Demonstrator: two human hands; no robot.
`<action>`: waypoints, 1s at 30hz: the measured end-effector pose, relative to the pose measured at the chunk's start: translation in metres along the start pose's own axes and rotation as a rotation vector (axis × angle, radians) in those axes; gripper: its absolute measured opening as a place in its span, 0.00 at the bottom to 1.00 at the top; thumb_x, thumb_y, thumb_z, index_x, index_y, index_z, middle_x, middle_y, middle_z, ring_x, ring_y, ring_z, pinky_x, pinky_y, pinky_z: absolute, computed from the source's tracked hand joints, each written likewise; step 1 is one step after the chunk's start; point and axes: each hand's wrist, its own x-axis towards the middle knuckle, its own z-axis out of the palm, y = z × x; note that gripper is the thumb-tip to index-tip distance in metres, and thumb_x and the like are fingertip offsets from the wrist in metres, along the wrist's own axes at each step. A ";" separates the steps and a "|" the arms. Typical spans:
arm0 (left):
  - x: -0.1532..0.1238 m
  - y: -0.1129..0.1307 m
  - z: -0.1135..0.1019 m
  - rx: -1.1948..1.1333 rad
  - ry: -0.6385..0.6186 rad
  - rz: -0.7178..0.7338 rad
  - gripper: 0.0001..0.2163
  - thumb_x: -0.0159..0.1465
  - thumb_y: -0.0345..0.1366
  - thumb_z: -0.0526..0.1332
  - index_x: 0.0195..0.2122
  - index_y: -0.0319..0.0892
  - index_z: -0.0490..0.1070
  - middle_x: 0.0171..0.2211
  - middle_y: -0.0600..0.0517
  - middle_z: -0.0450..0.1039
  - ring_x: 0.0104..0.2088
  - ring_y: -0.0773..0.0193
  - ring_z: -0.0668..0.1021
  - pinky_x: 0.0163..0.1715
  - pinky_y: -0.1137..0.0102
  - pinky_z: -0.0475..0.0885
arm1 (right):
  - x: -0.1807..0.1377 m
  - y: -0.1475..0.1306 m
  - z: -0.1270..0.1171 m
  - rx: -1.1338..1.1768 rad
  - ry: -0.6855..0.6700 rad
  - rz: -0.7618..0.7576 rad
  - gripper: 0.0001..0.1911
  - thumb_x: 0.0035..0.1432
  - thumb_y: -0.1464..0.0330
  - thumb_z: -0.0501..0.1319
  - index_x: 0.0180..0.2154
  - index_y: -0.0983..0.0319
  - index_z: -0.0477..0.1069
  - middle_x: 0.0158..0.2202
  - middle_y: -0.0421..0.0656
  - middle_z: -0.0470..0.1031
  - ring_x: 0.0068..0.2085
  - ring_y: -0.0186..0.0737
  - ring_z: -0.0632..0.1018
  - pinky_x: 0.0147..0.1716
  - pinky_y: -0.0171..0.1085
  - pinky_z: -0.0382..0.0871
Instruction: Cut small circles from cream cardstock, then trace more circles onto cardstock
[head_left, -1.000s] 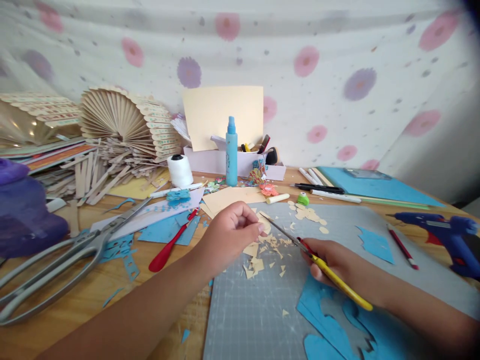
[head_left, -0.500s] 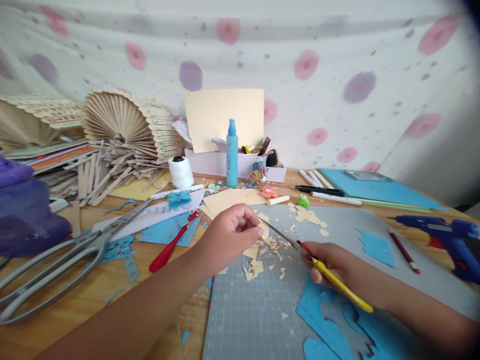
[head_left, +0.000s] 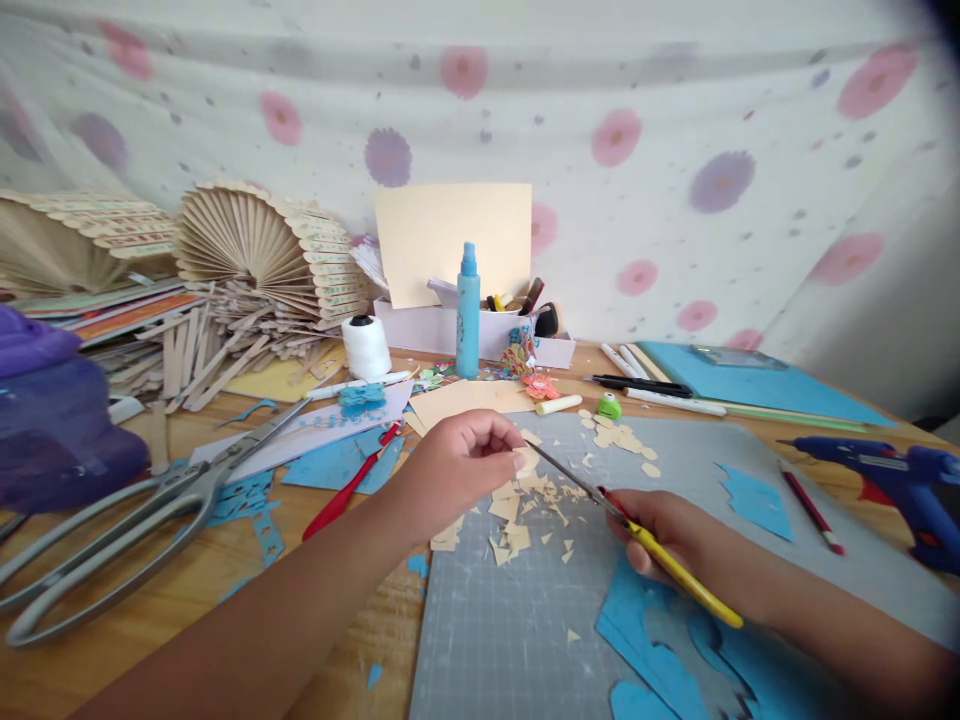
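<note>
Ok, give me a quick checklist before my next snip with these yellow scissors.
1. Left hand pinching the cream paper piece: ok.
2. Right hand gripping the yellow scissors: ok.
3. Left fingertips away from the scissors' cutting edges: cannot tell, very close.
4. Cutting mat under the work: ok.
5. Mat free of cream scraps: not ok, they litter it.

— How many scissors do you count?
— I count two: the big grey scissors [head_left: 150, 510] and the yellow scissors [head_left: 652, 545].
— Hands?
— Two, a left hand [head_left: 457, 465] pinching one paper scrap [head_left: 527, 460], and a right hand [head_left: 667, 535].
— The rest?
— I see one glue bottle [head_left: 468, 310], one thread spool [head_left: 366, 347], one glue gun [head_left: 900, 480], one red pencil [head_left: 812, 510], and two stick fans: the left fan [head_left: 75, 240] and the right fan [head_left: 262, 250].
</note>
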 end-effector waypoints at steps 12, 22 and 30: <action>0.002 0.000 -0.005 0.072 -0.006 -0.080 0.05 0.51 0.36 0.62 0.27 0.41 0.70 0.20 0.59 0.62 0.21 0.70 0.63 0.22 0.73 0.56 | -0.005 0.005 -0.002 -0.178 -0.019 -0.040 0.04 0.53 0.65 0.54 0.29 0.58 0.60 0.27 0.40 0.64 0.30 0.42 0.68 0.29 0.38 0.66; 0.002 -0.001 -0.003 0.041 -0.044 -0.123 0.04 0.48 0.34 0.63 0.24 0.41 0.70 0.19 0.59 0.63 0.20 0.71 0.64 0.21 0.74 0.56 | -0.012 0.011 -0.012 -0.258 -0.055 -0.070 0.07 0.57 0.66 0.55 0.36 0.60 0.68 0.31 0.41 0.72 0.32 0.42 0.73 0.30 0.36 0.69; 0.002 -0.001 -0.004 0.015 -0.042 -0.138 0.03 0.48 0.33 0.63 0.24 0.41 0.71 0.19 0.59 0.64 0.20 0.71 0.64 0.21 0.75 0.57 | -0.008 0.005 -0.009 -0.166 -0.070 -0.029 0.07 0.57 0.67 0.53 0.36 0.61 0.68 0.34 0.43 0.74 0.36 0.45 0.73 0.33 0.39 0.68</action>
